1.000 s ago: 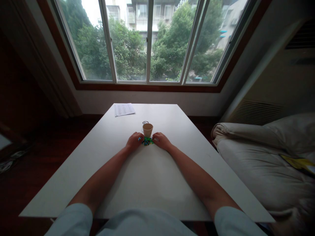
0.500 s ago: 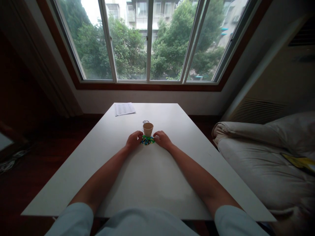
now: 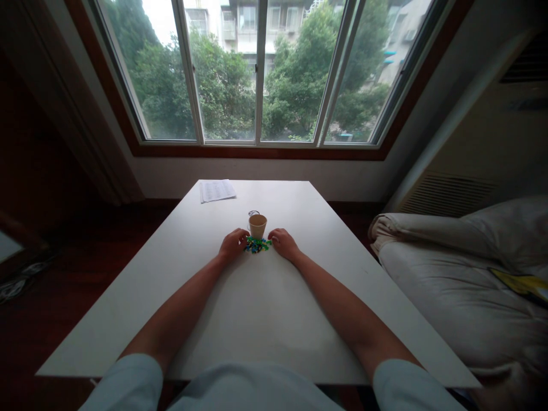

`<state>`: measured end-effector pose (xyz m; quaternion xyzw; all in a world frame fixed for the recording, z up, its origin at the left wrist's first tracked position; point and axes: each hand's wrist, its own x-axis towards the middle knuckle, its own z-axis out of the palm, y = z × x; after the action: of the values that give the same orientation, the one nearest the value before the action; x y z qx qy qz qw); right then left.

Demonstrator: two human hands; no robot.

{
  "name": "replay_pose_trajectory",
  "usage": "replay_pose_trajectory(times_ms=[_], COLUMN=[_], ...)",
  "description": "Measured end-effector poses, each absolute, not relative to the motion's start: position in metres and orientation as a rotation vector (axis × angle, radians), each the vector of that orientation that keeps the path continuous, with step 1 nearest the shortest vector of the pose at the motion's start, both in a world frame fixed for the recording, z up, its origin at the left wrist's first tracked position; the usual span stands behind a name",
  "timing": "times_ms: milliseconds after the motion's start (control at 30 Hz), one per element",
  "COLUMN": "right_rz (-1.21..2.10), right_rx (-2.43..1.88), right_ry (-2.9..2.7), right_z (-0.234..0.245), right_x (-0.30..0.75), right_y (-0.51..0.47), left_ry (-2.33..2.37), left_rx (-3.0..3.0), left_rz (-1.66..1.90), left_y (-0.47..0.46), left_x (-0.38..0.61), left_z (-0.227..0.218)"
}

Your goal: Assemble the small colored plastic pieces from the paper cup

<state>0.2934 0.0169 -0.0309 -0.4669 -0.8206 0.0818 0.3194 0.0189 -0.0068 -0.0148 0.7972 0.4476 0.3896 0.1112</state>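
A brown paper cup (image 3: pixel 257 227) stands upright on the white table, right behind a small pile of tiny green, blue, yellow and dark pieces (image 3: pixel 256 246). To the left of the pile, my left hand (image 3: pixel 233 244) has its fingers curled in at the edge, and what lies between the fingertips is too small to make out. On the other side, my right hand (image 3: pixel 284 243) has thumb and fingers closed at a small green piece (image 3: pixel 269 242) on the pile's right edge. Neither hand is on the cup.
Behind the cup lies a thin dark coiled cord or wire (image 3: pixel 254 213). Printed papers (image 3: pixel 217 190) lie at the far left of the white table (image 3: pixel 257 325). A covered sofa (image 3: pixel 432 268) stands to the right, and a window (image 3: pixel 257 74) spans the wall ahead.
My right hand has shifted slightly to the right, away from the cup, and green now shows at its fingertips. My left hand and the cup are nearly unchanged.
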Motion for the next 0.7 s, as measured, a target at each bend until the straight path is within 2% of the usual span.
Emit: replay_pose_trajectory(times_ms=[700], right_rz=[0.156], right_rx=[-1.22], right_ry=[-2.225], right_z=[-0.0269], right_x=[0.293], right_y=[0.012], left_ry=[1.285], left_rx=[2.331], left_rz=[1.149], left_y=[-0.0019], left_x=[0.0162], left_z=[-0.0208])
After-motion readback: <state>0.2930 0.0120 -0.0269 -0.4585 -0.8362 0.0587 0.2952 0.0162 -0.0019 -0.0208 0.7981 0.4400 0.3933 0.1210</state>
